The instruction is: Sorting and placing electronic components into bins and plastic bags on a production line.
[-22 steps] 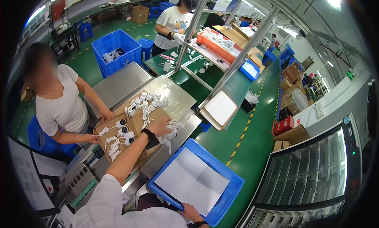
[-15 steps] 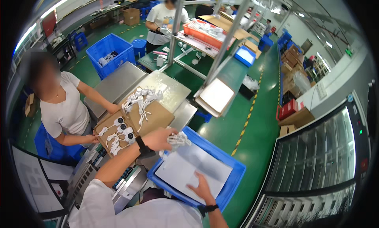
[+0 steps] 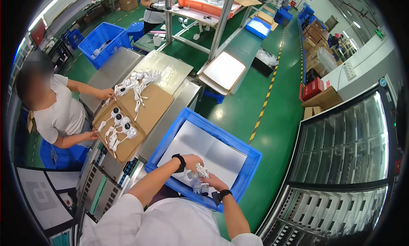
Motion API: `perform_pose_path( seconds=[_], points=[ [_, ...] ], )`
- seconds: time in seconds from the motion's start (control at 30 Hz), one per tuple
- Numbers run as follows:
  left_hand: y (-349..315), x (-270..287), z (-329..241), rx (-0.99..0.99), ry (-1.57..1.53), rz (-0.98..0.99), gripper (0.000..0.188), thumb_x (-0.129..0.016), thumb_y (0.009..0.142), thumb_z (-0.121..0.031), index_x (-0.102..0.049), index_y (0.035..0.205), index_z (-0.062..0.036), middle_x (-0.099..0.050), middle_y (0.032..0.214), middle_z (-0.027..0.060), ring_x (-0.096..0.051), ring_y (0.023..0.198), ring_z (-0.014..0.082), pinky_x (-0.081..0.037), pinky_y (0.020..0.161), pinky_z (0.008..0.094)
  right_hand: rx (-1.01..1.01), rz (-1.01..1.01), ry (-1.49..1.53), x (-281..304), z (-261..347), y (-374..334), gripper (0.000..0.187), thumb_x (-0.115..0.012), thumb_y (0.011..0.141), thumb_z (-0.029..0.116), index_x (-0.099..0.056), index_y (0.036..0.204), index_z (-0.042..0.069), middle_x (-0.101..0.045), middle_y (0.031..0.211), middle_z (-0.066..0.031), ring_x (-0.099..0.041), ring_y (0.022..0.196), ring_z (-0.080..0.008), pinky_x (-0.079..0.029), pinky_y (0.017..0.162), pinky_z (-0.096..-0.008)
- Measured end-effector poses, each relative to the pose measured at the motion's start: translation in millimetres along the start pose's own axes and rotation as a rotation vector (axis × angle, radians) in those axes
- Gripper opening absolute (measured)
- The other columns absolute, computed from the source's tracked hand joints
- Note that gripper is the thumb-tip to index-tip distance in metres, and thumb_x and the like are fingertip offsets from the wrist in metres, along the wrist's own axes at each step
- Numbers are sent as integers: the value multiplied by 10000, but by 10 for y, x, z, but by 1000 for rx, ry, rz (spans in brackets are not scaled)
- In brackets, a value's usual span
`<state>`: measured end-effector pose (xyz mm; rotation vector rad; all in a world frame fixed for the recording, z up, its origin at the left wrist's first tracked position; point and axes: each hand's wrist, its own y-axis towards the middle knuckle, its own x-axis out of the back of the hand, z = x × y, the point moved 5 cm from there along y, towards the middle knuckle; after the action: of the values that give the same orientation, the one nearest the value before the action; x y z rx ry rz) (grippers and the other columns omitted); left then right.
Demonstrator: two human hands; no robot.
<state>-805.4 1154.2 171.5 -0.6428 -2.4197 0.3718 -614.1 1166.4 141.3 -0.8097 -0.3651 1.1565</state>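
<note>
Both my hands are over the near side of a blue bin [image 3: 254,161], which has a smooth pale sheet [image 3: 219,150] lying inside it. My left hand [image 3: 191,161] is closed on a bundle of white corded devices [image 3: 198,178] with coiled cords. From the other side, my right hand [image 3: 216,184] has its fingers closed around the same bundle. Part of the bundle is hidden by my fingers, and its lower end is blurred. A black band circles each of my wrists.
On my left, a co-worker holds a cardboard tray [image 3: 137,140] of white corded devices with round black faces. More white corded pieces [image 3: 138,82] lie on cardboard behind it. A conveyor [image 3: 238,50] carries a white-topped tray [image 3: 223,71]. A glass-fronted cabinet [image 3: 341,139] stands at right.
My left hand has brought the white bundle from the bin's left rim to its near side. My right hand, open before, has closed on the bundle. My view has shifted somewhat.
</note>
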Motion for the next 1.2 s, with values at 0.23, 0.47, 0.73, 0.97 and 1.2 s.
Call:
perform_pose_path(
  seconds=[0.23, 0.47, 0.73, 0.97, 1.2],
  points=[
    [296, -394, 356, 184, 42, -374, 537, -739, 755, -187, -615, 1265, -75, -685, 1167, 178, -651, 1070, 357, -516, 949, 444, 42, -305, 51, 215, -928, 708, 588, -693, 911, 434, -523, 1311, 38, -628, 1148, -82, -623, 992, -177, -533, 814, -341],
    [53, -687, 666, 557, -222, -658, 465, -708, 804, -213, -606, 1221, -33, -609, 1229, 214, -573, 1147, 393, -476, 989, 487, 33, -598, 5, 290, -1068, 463, 639, -727, 882, 429, -523, 1261, -44, -651, 1089, -128, -650, 939, -210, -543, 824, -367],
    [257, -1075, 611, 630, -62, -636, 485, -737, 776, -261, -614, 1198, -55, -635, 1166, 207, -591, 1110, 390, -490, 963, 482, -4, -644, -456, 225, -1414, 266, 498, -758, 850, 361, -626, 1143, -19, -690, 962, -120, -668, 887, -220, -536, 793, -375],
    [189, -1038, 754, 650, -237, -570, 476, -732, 775, -275, -620, 1204, -102, -654, 1176, 183, -616, 1109, 368, -500, 944, 475, 32, -421, -169, 311, -1305, 145, 346, -708, 881, 292, -676, 1107, 32, -714, 948, -125, -687, 850, -271, -533, 767, -400],
    [104, -981, 943, 729, -365, -529, 480, -725, 775, -266, -617, 1222, -128, -640, 1158, 165, -607, 1127, 367, -508, 940, 469, 63, -656, -398, 516, -1320, 113, 219, -607, 948, 242, -670, 985, 36, -677, 932, -181, -651, 832, -368, -520, 758, -463]
  ],
)
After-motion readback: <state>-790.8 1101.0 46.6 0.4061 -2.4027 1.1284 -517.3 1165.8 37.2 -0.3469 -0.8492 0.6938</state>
